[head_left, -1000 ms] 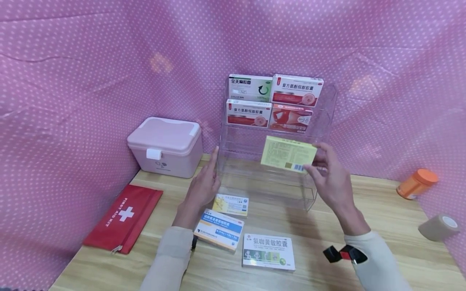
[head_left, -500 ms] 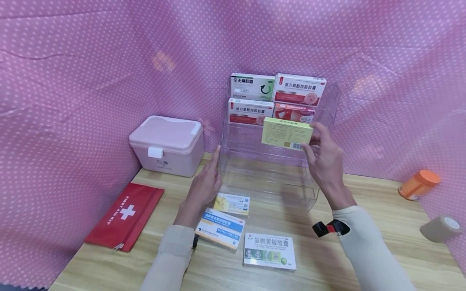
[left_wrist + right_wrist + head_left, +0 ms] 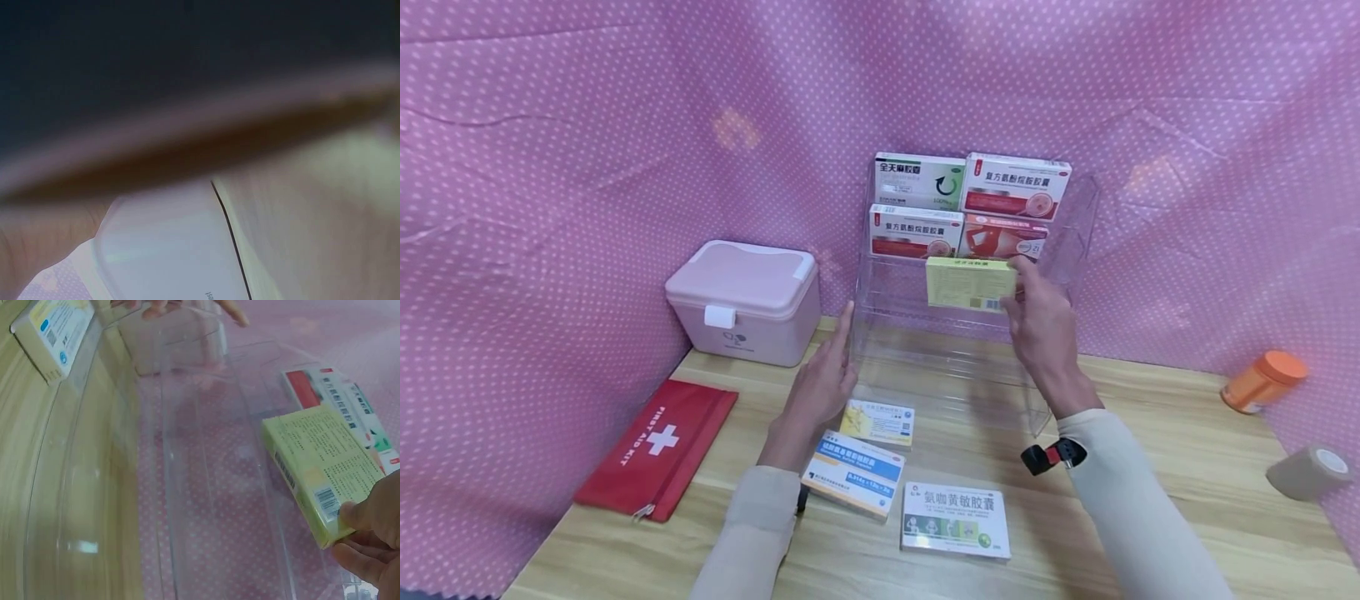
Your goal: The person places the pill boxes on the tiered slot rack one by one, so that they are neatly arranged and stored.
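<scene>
Fingers (image 3: 357, 515) of right hand (image 3: 1045, 323) pinch yellow box (image 3: 964, 285); left hand (image 3: 822, 379) index straight, rest partly hidden.

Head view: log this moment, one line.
right hand: pinches yellow cardboard box; left hand: at clear plastic rack, left side; upper tiers: four red- or green-printed cardboard boxes

Head view: right end of the yellow box (image 3: 964, 285) hidden by the right hand (image 3: 1043, 321); its fine print too small to read. Lower part of the red box (image 3: 1000, 239) covered. Contact between the left hand (image 3: 822, 379) and the clear rack (image 3: 917, 310) cannot be told. Both sleeves (image 3: 1138, 508) run off the bottom edge. Left wrist view: dark blur (image 3: 187, 62) across the top, unidentifiable. Right wrist view: right hand cropped by the right edge, left by the top.
</scene>
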Demonstrator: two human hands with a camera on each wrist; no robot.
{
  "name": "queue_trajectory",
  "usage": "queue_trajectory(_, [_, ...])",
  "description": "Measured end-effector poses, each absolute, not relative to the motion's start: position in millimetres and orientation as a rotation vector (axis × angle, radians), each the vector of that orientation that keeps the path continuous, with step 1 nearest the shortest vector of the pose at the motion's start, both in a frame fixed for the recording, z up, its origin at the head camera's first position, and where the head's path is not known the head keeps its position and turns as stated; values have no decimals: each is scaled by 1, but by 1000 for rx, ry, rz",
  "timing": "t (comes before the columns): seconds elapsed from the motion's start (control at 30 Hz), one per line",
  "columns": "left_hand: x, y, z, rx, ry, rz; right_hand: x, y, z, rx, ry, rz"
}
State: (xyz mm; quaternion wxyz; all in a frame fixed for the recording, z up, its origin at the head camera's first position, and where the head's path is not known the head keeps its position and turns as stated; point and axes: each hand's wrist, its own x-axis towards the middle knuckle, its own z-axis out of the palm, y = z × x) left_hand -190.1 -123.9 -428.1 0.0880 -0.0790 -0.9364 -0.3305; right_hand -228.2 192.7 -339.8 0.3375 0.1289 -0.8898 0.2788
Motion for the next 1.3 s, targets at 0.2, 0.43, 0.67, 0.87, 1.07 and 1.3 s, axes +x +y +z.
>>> queue_trajectory(0.2, [-190,-122,-428,-253,-2791,-997,-231,182,-352,285,-2442,747])
queue_trajectory(0.43, [-190,-122,-426,-241,-2782,-992,-233,153,-345,337,-2592,735])
queue_trajectory(0.67, [-189,-123,-426,-249,-2786,-998,-230,128,-342,393,-2728,663])
queue_trajectory(0.87, [-190,-124,-427,-237,-2790,-983,-230,125,-344,395,-2754,634])
queue_trajectory(1.07, [-190,-125,-427,-242,-2792,-975,-228,129,-347,411,-2764,651])
queue_trajectory(1.3, [-189,-124,-426,-229,-2799,-975,-216,148,-347,377,-2788,733])
